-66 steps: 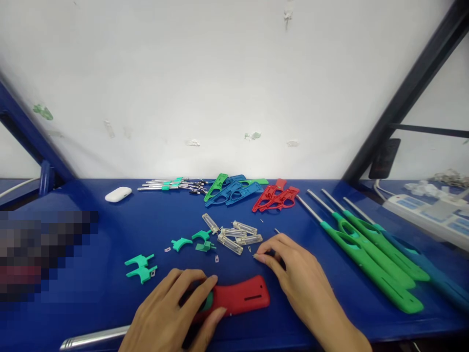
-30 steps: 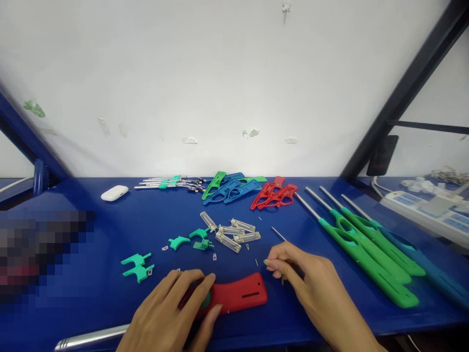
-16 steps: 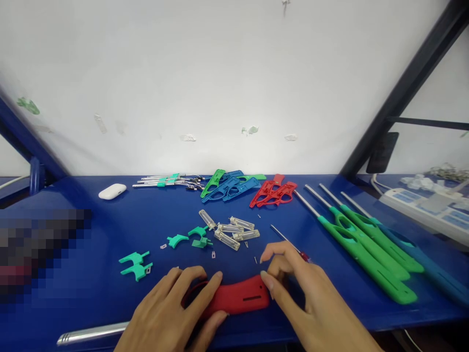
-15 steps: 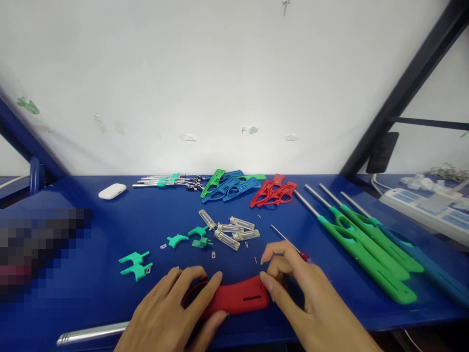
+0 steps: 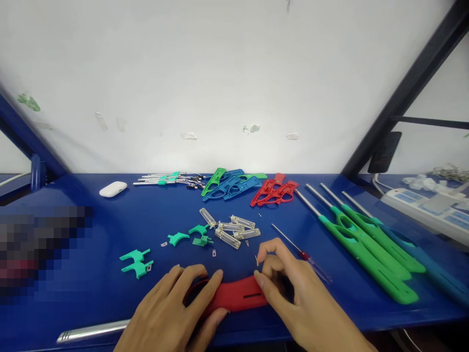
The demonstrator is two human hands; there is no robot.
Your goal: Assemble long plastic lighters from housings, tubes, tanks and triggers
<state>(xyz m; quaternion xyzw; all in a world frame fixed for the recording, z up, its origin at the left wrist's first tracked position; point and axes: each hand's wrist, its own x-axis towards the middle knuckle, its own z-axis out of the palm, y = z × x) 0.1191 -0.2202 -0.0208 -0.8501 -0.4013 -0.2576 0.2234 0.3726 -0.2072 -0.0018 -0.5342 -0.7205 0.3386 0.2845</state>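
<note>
A red lighter handle [image 5: 238,297] lies on the blue bench near the front edge, its metal tube [image 5: 93,331] sticking out to the left. My left hand [image 5: 176,308] is closed over the handle's left end, with thumb and fingers wrapped round it. My right hand [image 5: 293,298] is at the handle's right end. Its thumb presses on the red shell, and its forefinger is curled beside a tiny screw [image 5: 256,260]. A small screwdriver with a red collar [image 5: 302,253] lies just behind my right hand.
Clear plastic tanks [image 5: 230,231] and teal trigger parts [image 5: 183,238] lie mid-bench. Blue, green and red handle shells [image 5: 252,188] and metal tube parts [image 5: 164,180] line the back. Finished green and blue lighters [image 5: 366,244] lie at right. A white earbud case [image 5: 113,188] and a power strip [image 5: 428,212] are nearby.
My right hand moved from the loose screws back to the red handle's right end and left the screwdriver on the bench. My left hand stayed on the handle.
</note>
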